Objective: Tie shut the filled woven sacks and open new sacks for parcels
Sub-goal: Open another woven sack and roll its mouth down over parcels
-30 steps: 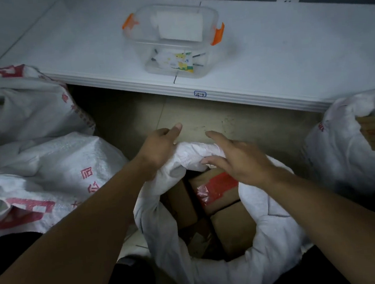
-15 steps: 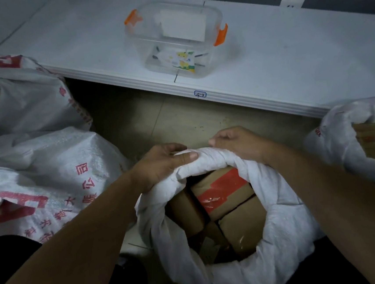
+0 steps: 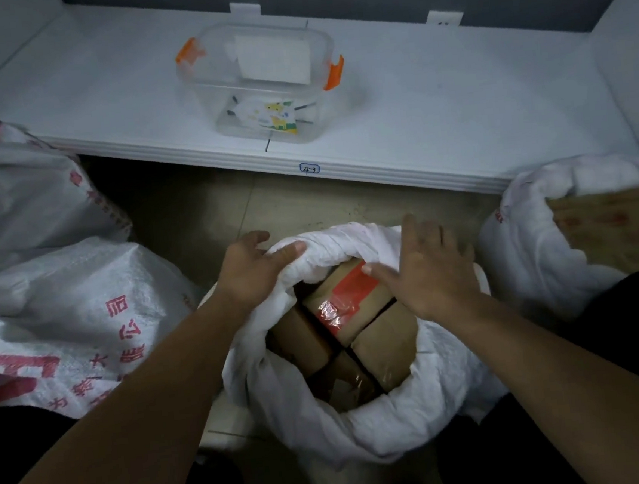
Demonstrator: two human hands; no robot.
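So the open woven sack (image 3: 367, 432) sits low in the middle of the frame, its rim rolled down into a fat white collar. It's stuffed with brown cartons, and the top carton (image 3: 348, 297) has a strip of red tape across it.

The left hand (image 3: 252, 271) has the far-left part of the rim pinched, thumb over the top and fingers tucked behind the roll. The right hand (image 3: 430, 270) isn't gripping anything. It lies flat with fingers spread on the right side of the rim, thumb reaching toward the taped carton.

A sack with red print (image 3: 63, 317) lies at the left edge, and another open sack (image 3: 524, 241) is at the right. Across the top runs a white desk (image 3: 453, 104) with a clear plastic box (image 3: 259, 79) on it that has orange latches.
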